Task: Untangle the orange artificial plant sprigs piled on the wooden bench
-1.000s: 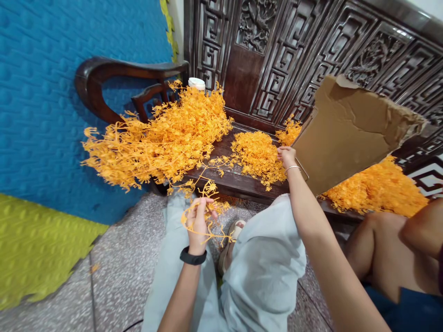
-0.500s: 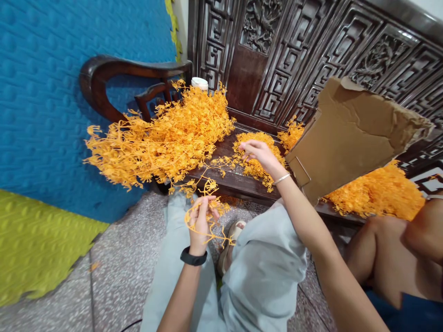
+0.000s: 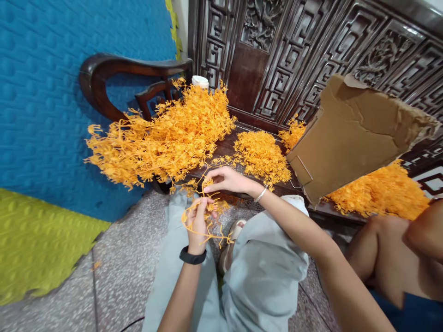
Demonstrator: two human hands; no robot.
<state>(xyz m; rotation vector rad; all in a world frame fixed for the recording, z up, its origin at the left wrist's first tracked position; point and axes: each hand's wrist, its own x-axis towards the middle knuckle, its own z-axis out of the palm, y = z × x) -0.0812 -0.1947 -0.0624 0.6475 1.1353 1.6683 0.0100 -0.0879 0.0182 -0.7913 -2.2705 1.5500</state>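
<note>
My left hand (image 3: 198, 216) is closed around a thin, branching orange plastic stem (image 3: 207, 237), which loops out on both sides of the wrist. Just above it, my right hand (image 3: 224, 180) pinches a small orange flower-like tip (image 3: 208, 186) between thumb and fingers. To the left on the bench lies a big tangled heap of branched orange plastic pieces (image 3: 166, 143). Beyond my right hand is a smaller pile of loose orange pieces (image 3: 263, 154). A few thin strands run from the big heap towards my hands.
A brown cardboard sheet or box (image 3: 353, 138) leans on the dark carved bench (image 3: 247, 83). Another orange heap (image 3: 384, 191) lies behind it. A white-lidded container (image 3: 200, 82) stands at the back. Another person's bare leg (image 3: 384, 249) is at right; blue foam mat (image 3: 44, 115) at left.
My right hand has moved from over the small pile down and left to the stem, where its fingers now pinch. My left hand has stayed nearly still, holding the stem.
</note>
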